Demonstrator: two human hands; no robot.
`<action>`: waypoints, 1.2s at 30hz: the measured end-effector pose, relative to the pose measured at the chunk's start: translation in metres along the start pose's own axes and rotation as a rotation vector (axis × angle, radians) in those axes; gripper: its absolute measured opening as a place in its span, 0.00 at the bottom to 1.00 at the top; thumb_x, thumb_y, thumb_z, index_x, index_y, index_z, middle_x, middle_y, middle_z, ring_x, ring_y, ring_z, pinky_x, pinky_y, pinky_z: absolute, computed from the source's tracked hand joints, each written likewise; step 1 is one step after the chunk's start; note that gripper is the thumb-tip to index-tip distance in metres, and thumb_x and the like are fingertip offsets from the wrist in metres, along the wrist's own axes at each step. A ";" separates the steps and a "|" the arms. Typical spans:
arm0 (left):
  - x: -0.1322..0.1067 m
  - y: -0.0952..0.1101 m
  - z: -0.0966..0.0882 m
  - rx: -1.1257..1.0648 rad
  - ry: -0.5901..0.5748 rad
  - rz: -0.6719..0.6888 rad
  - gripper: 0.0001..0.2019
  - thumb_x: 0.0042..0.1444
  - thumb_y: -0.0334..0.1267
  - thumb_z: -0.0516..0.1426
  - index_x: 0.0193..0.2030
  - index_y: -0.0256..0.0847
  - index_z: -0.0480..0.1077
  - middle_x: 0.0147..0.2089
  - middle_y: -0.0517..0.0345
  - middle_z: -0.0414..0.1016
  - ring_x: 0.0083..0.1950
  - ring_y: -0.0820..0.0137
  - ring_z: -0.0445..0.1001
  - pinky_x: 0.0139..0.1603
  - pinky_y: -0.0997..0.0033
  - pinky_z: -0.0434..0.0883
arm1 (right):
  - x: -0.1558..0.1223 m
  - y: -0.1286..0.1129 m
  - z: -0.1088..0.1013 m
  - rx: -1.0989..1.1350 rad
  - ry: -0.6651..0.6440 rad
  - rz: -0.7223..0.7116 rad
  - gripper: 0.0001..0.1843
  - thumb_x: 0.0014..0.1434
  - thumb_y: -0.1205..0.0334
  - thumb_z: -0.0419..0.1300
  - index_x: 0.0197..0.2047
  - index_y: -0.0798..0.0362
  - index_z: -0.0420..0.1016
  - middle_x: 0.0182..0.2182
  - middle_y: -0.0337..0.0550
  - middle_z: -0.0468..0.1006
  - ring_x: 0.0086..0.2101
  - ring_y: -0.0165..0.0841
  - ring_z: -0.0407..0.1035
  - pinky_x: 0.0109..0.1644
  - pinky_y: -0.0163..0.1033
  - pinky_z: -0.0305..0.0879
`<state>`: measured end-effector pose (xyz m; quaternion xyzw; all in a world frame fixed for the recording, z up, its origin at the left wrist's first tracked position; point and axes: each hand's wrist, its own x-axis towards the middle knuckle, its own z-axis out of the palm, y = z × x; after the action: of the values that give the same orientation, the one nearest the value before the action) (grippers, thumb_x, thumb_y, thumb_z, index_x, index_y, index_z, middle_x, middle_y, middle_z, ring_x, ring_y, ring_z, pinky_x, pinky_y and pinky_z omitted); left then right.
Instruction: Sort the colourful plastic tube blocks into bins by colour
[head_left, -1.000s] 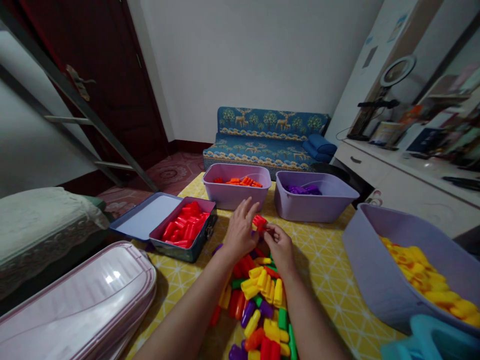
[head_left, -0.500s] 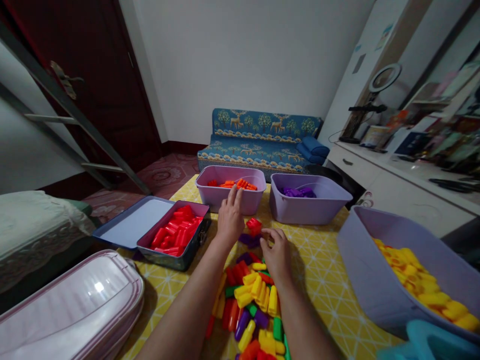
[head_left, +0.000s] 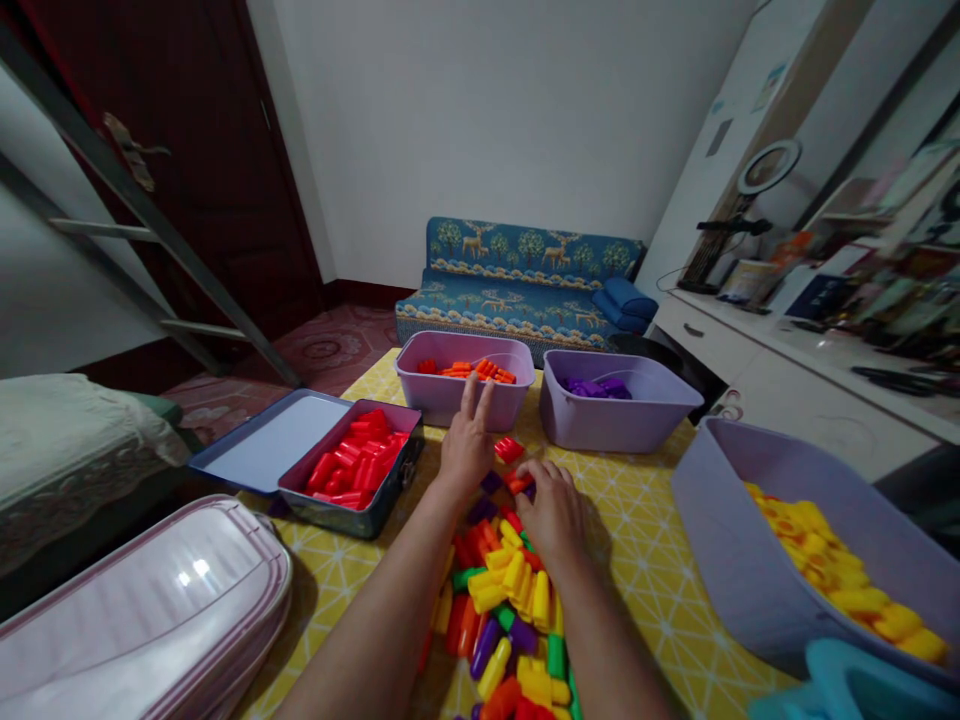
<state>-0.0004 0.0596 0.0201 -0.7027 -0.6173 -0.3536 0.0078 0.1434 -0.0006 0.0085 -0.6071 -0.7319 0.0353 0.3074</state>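
My left hand point(head_left: 466, 442) is stretched out in front of the orange block bin, with two fingers raised and spread and the others hidden. Just to its right lies a red toy block point(head_left: 509, 449) on the table. My right hand point(head_left: 552, 503) is curled, its fingertips closed on an orange toy block point(head_left: 516, 482) at the far end of the pile. Between my forearms spreads a heap of yellow, purple, green, red and orange plastic blocks point(head_left: 512, 575).
A purple bin point(head_left: 427, 395) contains orange blocks; another bin point(head_left: 592, 432) has purple ones. At right stands a large bin point(head_left: 720, 540) with yellow blocks. An open tin case point(head_left: 322, 512) of red blocks and a pinkish clear case point(head_left: 150, 600) are at left. Yellow cloth point(head_left: 645, 560) covers the table.
My right hand has moved slightly down and curled in over the orange block. The red block near it now lies lower and flatter. My left hand has shifted slightly right, its two fingers spreading apart.
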 end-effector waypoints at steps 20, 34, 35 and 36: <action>0.000 -0.005 -0.003 -0.086 -0.020 0.032 0.40 0.51 0.25 0.52 0.71 0.46 0.45 0.75 0.51 0.32 0.64 0.54 0.65 0.52 0.61 0.72 | 0.097 -0.055 0.008 1.215 -0.004 0.182 0.34 0.47 0.54 0.63 0.58 0.52 0.66 0.62 0.54 0.64 0.55 0.40 0.67 0.50 0.42 0.69; 0.001 -0.003 0.000 -0.009 -0.015 0.017 0.45 0.49 0.23 0.52 0.72 0.50 0.39 0.75 0.54 0.30 0.57 0.57 0.71 0.48 0.64 0.73 | -0.067 -0.005 -0.045 0.246 -0.135 0.154 0.30 0.55 0.46 0.57 0.58 0.51 0.69 0.56 0.51 0.72 0.57 0.45 0.65 0.62 0.55 0.59; 0.001 -0.003 0.000 -0.011 -0.016 0.017 0.45 0.48 0.23 0.52 0.72 0.50 0.40 0.75 0.54 0.30 0.58 0.58 0.71 0.48 0.64 0.73 | -0.084 -0.005 -0.049 0.149 -0.112 0.137 0.33 0.54 0.45 0.58 0.60 0.50 0.67 0.58 0.51 0.69 0.58 0.47 0.62 0.62 0.56 0.58; 0.002 -0.003 0.000 -0.011 -0.017 0.015 0.45 0.49 0.22 0.52 0.72 0.49 0.40 0.75 0.54 0.30 0.58 0.58 0.71 0.49 0.64 0.72 | -0.101 -0.005 -0.052 0.053 -0.097 0.106 0.37 0.52 0.43 0.59 0.62 0.49 0.64 0.61 0.51 0.65 0.60 0.49 0.59 0.62 0.58 0.57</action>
<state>-0.0031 0.0618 0.0193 -0.7105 -0.6100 -0.3508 0.0014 0.1721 -0.1103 0.0115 -0.6342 -0.7117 0.1003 0.2852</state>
